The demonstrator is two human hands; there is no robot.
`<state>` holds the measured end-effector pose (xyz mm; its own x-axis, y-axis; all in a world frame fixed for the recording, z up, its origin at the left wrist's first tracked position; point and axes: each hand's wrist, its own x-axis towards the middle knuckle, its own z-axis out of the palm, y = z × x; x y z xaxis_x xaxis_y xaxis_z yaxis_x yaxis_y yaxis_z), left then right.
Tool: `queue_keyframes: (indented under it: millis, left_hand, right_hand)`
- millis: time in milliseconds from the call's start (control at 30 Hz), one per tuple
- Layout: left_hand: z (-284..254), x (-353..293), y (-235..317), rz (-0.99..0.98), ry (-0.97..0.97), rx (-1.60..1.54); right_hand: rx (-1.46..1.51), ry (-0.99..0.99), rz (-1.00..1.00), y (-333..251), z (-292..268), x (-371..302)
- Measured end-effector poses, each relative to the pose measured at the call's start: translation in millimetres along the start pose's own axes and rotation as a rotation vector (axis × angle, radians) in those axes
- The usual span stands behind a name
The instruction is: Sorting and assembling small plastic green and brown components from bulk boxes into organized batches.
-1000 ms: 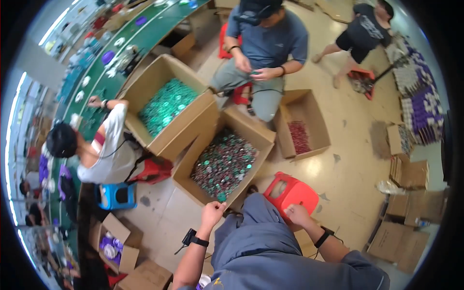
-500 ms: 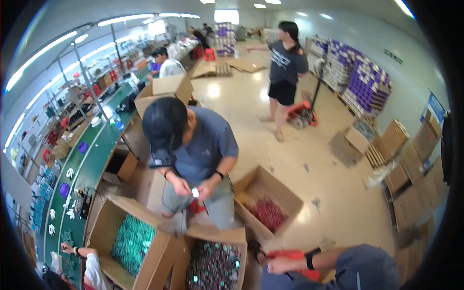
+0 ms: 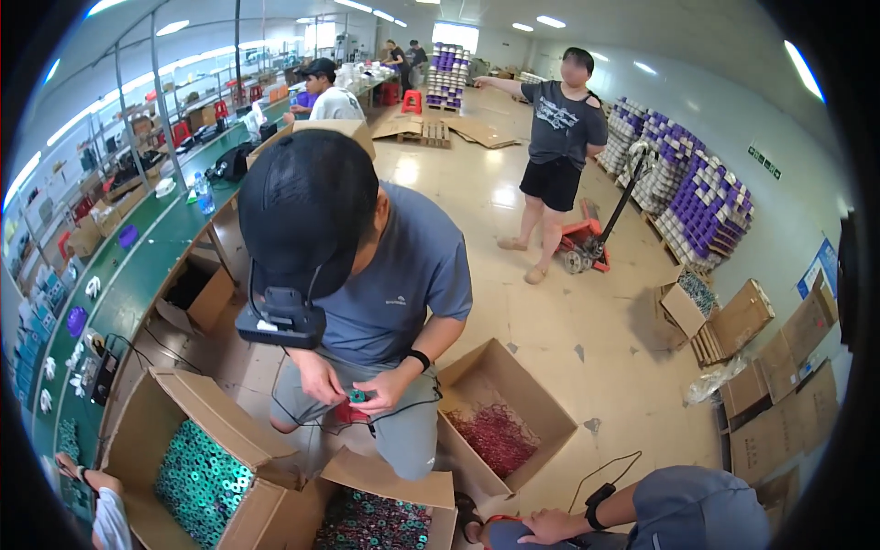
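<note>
At the lower right my right hand (image 3: 548, 526) lies on my blue-grey trouser leg (image 3: 506, 534), fingers stretched out and nothing visible in them. A black band (image 3: 600, 498) with a thin cable circles that wrist. My left hand is out of sight. Nearest to my lap stands an open carton (image 3: 444, 530) of small dark red and green rings (image 3: 380, 522). Across from me, a person in a black cap (image 3: 307, 215) holds a small green ring (image 3: 357, 396) between both hands.
A carton (image 3: 550, 449) of tangled red wire pieces (image 3: 495, 435) stands ahead. At left are a carton (image 3: 128, 449) of green rings (image 3: 202, 481) and a long green workbench (image 3: 137, 266). Another person's hand (image 3: 69, 466) reaches there. Farther back, someone stands beside a red pallet jack (image 3: 582, 247).
My view has shifted, and the seated person's head appears larger and lower. The standing person has turned toward me. My right hand has moved slightly right and down, its fingers now straighter.
</note>
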<state>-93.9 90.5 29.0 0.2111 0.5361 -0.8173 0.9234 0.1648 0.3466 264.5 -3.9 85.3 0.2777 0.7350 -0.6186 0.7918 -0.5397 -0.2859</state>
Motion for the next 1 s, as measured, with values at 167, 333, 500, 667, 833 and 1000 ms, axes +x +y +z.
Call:
queue_keyframes:
  millis: [167,333,500,667,833,1000]
  left_hand:
    - [50,-31,-21,-0.081,0.000,-0.027]
    - [67,-55,-39,-0.159,0.050,-0.024]
    - [92,-78,-50,-0.250,0.118,-0.028]
    - [110,-106,-58,-0.299,0.183,-0.007]
    - [86,-124,-35,-0.137,0.387,-0.028]
    - [38,-2,-60,0.212,0.496,0.003]
  right_hand:
    - [0.188,-0.052,-0.129,20,12,-10]
    - [0.211,-0.246,-0.267,34,4,-43]
    - [-0.199,0.102,-0.137,-6,-51,-96]
    - [0.079,-0.357,-0.188,37,-23,-87]
    - [-0.043,-0.923,-0.885,132,119,-79]
    - [-0.351,-0.822,-0.252,-16,-39,-18]
